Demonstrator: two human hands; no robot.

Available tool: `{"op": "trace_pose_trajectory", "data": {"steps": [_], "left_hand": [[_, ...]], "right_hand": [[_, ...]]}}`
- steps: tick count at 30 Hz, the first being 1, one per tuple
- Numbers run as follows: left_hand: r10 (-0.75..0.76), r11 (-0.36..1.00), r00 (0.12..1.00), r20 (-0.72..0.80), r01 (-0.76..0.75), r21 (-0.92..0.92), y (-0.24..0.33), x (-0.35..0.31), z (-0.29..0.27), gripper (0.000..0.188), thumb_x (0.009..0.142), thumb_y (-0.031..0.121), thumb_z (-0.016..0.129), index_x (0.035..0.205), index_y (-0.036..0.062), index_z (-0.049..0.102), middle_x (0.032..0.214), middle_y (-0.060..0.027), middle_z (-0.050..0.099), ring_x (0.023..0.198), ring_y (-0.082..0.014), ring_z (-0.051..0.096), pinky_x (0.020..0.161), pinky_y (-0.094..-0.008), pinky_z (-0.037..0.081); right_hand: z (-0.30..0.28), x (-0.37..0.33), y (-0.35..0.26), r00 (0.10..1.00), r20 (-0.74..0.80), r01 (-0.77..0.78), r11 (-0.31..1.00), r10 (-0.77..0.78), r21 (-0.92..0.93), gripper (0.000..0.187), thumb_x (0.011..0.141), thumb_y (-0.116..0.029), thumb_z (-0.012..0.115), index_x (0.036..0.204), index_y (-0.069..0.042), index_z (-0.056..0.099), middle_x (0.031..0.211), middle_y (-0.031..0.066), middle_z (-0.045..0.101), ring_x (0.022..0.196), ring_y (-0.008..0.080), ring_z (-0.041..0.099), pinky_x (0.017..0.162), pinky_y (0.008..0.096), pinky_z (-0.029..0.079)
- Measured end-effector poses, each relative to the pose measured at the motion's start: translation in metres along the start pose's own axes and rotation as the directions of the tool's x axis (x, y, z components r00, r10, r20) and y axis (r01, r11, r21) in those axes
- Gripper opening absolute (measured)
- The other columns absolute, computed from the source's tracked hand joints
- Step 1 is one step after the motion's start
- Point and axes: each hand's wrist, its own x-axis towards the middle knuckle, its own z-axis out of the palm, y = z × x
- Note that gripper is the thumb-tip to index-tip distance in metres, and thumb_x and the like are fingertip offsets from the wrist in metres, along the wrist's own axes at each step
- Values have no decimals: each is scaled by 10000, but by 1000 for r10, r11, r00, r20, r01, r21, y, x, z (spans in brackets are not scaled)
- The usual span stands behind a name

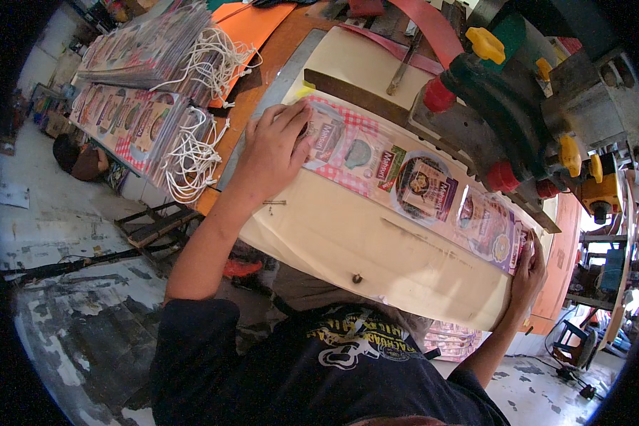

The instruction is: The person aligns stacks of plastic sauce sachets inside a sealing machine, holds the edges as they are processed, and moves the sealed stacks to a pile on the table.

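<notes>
A long stack of printed plastic packaging sheets (387, 174), pink-checked with food pictures, lies flat on a cream-coloured work board (348, 227) in front of me. My left hand (273, 145) holds its left end, fingers bent over the corner and thumb along the near edge. At the opposite end, my right hand (529, 266) grips the stack's right edge; part of its fingers is hidden. The far edge of the sheets runs close along a dark metal bar (355, 94) of the machine.
A machine head with yellow knobs (485, 45) and red caps overhangs the board's far right. Left of the board stand piles of printed plastic bags (131, 117) with white strings (192, 160), beside an orange sheet (252, 25). Another person (82, 157) is low at far left.
</notes>
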Motion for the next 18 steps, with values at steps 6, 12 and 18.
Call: {"op": "trace_pose_trajectory", "data": {"steps": [6,12,18], "left_hand": [[7,1000,1000,1,-7,5,-1,0,4,471,964,260,622,1368,19,602,1461,-107,579,1309,-299,512,1068,-482,362],[-19,1000,1000,7,18,22,3,0,1,457,973,264,617,1358,19,606,1443,-112,586,1314,-293,513,1065,-485,374],[-1,999,1000,-2,1,42,4,0,-2,450,985,276,599,1355,21,608,1438,-108,589,1317,-288,516,1068,-465,378]], "right_hand": [[-2,-1,5,1000,-1,-14,1000,14,-5,435,1048,-374,583,1395,-122,656,642,4,431,588,98,373,537,314,294],[1,-4,3,999,-31,1,988,4,157,410,1044,-344,613,1366,-96,676,648,-29,424,588,66,355,527,290,265],[-3,-4,2,1000,-22,14,992,-12,124,394,1042,-331,620,1347,-92,688,651,-33,446,578,54,354,522,283,258]]}}
